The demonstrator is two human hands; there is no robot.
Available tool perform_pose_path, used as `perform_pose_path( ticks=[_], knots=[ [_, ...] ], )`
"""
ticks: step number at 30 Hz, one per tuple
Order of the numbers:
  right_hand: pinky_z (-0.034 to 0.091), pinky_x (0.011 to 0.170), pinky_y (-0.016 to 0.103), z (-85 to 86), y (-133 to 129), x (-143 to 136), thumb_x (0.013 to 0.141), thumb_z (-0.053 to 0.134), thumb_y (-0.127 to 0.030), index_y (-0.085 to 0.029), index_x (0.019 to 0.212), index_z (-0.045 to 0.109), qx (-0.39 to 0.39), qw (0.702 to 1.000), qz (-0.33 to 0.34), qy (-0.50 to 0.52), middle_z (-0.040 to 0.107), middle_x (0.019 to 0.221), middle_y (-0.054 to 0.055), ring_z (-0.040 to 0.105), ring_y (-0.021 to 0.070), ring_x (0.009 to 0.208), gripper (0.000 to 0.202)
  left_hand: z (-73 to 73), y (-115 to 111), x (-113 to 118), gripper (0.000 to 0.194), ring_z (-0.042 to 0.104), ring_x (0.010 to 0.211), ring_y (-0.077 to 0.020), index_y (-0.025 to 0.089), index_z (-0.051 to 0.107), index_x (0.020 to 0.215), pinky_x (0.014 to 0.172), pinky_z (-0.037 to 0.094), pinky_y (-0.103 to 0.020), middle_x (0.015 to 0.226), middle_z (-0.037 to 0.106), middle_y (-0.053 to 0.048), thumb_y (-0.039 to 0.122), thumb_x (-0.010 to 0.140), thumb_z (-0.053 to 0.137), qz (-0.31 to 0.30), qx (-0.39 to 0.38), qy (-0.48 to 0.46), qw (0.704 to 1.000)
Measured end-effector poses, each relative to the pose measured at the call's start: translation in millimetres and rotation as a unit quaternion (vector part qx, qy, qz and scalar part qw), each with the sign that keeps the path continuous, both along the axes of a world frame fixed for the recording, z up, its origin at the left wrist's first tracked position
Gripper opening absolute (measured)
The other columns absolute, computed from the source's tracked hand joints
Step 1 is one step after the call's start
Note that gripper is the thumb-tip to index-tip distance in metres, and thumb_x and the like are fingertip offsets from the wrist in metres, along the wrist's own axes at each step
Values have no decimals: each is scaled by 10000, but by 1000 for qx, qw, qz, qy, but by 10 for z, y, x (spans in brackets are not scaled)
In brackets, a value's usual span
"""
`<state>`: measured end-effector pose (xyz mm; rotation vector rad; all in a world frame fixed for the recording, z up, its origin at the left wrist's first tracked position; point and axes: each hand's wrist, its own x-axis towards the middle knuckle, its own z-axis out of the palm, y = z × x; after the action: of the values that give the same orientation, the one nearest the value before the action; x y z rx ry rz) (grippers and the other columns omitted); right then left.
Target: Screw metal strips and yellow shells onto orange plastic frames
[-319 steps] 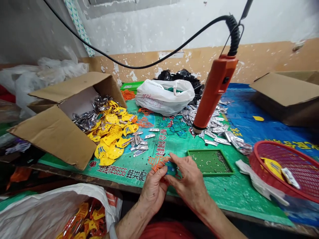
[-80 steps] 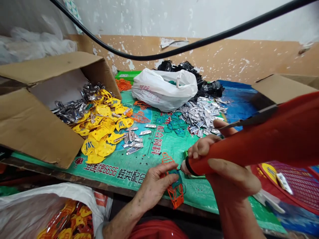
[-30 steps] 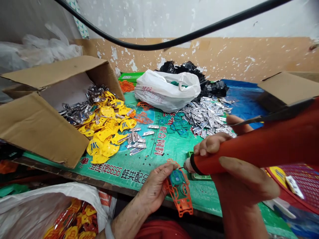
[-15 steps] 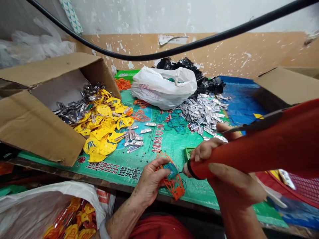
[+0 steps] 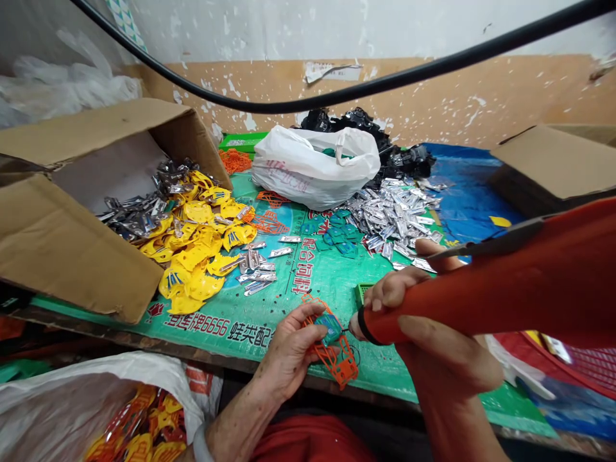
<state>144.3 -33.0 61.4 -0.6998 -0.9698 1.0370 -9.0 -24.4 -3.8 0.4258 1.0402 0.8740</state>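
Note:
My left hand (image 5: pixel 293 346) pinches a small green part (image 5: pixel 329 327) against an orange lattice frame (image 5: pixel 341 364) near the table's front edge. In my right hand (image 5: pixel 447 340) is a red power screwdriver (image 5: pixel 481 289), its fingers wrapped round the front of the body. The tool's thin tip meets the right side of the green part. Just behind the tool's nose is a small green basket (image 5: pixel 363 292), partly hidden by my right hand.
Yellow pieces (image 5: pixel 197 256) spill from a cardboard box (image 5: pixel 96 256) at left. Behind are a white bag (image 5: pixel 312 167), silver pieces (image 5: pixel 389 215) and black parts (image 5: pixel 409 163). A red basket (image 5: pixel 587 359) stands at right. A black cable (image 5: pixel 298 104) hangs across the top.
The screwdriver and my right hand have shifted slightly left. My left hand keeps its hold on the green part and the orange frame. The view has moved a little.

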Motion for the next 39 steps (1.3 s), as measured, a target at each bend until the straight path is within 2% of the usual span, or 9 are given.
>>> perform_pose_path(
  ticks=[7,12,18,27,34,39],
  knots=[
    [504,669,351,11,-16,-5,683,760,-250,-334,1185,533,-2,1000,-5,-15,614,707,-37,596,154,640,557,-4,-11,-5,525,500,673,-90,197,549,1109,540,547,-243,949,545,-9,111,617,712,-4,25,-3,1000],
    [511,663,369,11,-9,6,676,759,-262,-344,1188,529,-2,1000,-9,-24,617,705,-38,596,163,629,567,-3,-14,-9,596,504,704,-100,208,487,1210,550,545,-241,1024,526,-35,103,658,688,-13,42,-1,999],
    [500,699,362,-7,-14,19,693,766,-299,-373,1185,529,-5,1000,16,-26,621,724,-45,595,155,651,551,-14,-11,-3,557,528,733,-116,202,476,1204,562,534,-237,1003,549,-33,109,689,669,-18,45,6,999],
    [506,669,378,-1,-9,19,685,770,-307,-341,1189,518,3,999,7,-32,617,714,-34,596,166,632,564,-7,7,-4,541,553,714,-118,202,476,1174,571,529,-247,953,574,-17,129,682,689,-23,44,-7,999],
    [515,651,367,13,-12,8,672,770,-270,-334,1179,516,-3,1000,-11,-29,623,709,-36,595,160,621,570,-9,0,-10,617,566,688,-114,204,460,1203,556,525,-242,905,574,0,143,652,731,-15,40,-16,999],
    [516,665,371,18,-23,-5,665,778,-274,-351,1175,531,-9,999,-12,-31,627,713,-36,595,162,630,571,-21,-3,-13,561,558,698,-107,200,457,1182,556,533,-239,922,568,-1,127,684,705,-21,47,-19,998]
  ],
)
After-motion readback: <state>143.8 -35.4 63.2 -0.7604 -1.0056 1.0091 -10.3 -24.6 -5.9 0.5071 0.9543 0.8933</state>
